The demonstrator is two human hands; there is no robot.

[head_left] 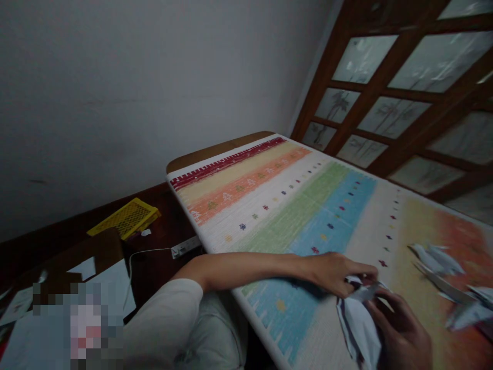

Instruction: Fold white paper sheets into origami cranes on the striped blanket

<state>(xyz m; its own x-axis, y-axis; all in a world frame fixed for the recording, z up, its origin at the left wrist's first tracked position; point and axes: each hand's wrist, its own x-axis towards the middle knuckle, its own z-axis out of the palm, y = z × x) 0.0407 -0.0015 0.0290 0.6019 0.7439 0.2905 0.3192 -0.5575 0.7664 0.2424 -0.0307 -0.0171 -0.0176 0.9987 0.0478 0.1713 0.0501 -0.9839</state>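
The left hand (pixel 337 275) and the right hand (pixel 404 331) grip 1 folded paper (pixel 360 324) with bent fingers, at the near right of the table (pixel 221 149). Its shaping seems unfinished; folded pieces (pixel 439 261) farther right are perhaps done.

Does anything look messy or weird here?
Yes, a little: the striped tablecloth stops short at the far end, leaving a strip of brown table uncovered. A small white scrap lies beside the yellow basket, like dropped litter.
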